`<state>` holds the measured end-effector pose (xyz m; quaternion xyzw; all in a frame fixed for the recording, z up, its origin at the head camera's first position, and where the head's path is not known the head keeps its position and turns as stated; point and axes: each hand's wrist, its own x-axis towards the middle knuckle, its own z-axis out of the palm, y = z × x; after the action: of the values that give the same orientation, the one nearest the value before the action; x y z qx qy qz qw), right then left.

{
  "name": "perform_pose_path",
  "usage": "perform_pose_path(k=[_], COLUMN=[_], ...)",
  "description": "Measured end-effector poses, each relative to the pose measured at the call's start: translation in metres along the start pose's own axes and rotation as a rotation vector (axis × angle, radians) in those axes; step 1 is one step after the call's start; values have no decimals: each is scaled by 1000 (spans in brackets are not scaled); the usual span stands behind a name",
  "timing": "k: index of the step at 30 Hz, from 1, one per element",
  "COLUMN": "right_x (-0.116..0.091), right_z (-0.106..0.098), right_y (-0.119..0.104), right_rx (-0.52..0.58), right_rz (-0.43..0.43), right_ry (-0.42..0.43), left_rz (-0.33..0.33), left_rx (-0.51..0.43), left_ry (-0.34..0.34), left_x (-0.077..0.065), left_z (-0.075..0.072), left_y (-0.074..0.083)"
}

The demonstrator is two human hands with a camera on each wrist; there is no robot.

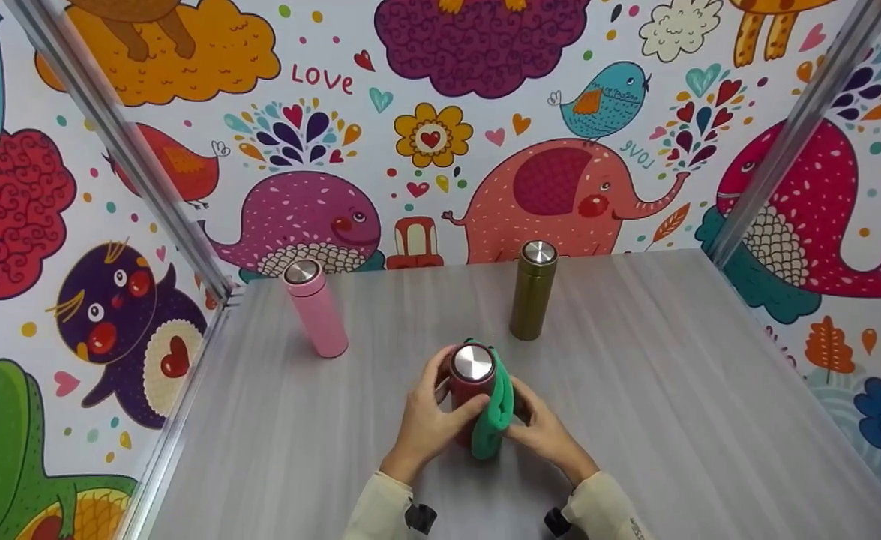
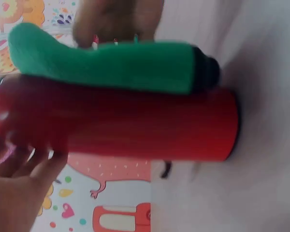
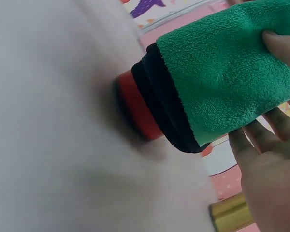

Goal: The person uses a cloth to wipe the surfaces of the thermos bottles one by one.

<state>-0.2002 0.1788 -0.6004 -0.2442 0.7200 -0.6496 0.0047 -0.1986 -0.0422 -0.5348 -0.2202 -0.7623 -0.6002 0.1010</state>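
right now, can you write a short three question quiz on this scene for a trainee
1. True or false: the green cloth lies against the side of the red bottle.
2. Which of the person's two hands has its thumb and fingers around the red bottle?
3. In the head view, what colour is the bottle farthest left?
A. olive green
B. pink
C. red

Key:
1. True.
2. The left hand; the right hand holds the green cloth.
3. B.
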Motion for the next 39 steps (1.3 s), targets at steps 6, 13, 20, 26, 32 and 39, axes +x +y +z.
perform_pose_path(k=[6, 13, 20, 26, 32, 39], right_x=[-7, -5, 7, 16, 24, 28], right_z=[2, -2, -3, -8, -15, -19], right_y=[11, 5, -18, -37, -62, -78], right_rx=[-29, -33, 0, 7, -15, -21], right_rz=[69, 100, 27, -60, -136, -235], right_ry=[-2, 44, 43, 47, 25, 31], left_rz=[-59, -26, -33, -4, 11, 14], left_rx=[-26, -7, 10, -17, -48, 45], left_ry=[46, 60, 23, -14, -89, -168], left_x=[1, -1, 0, 0, 2, 7], left_z=[4, 1, -7, -13, -17, -16], left_y=[0, -2, 1, -5, -4, 1])
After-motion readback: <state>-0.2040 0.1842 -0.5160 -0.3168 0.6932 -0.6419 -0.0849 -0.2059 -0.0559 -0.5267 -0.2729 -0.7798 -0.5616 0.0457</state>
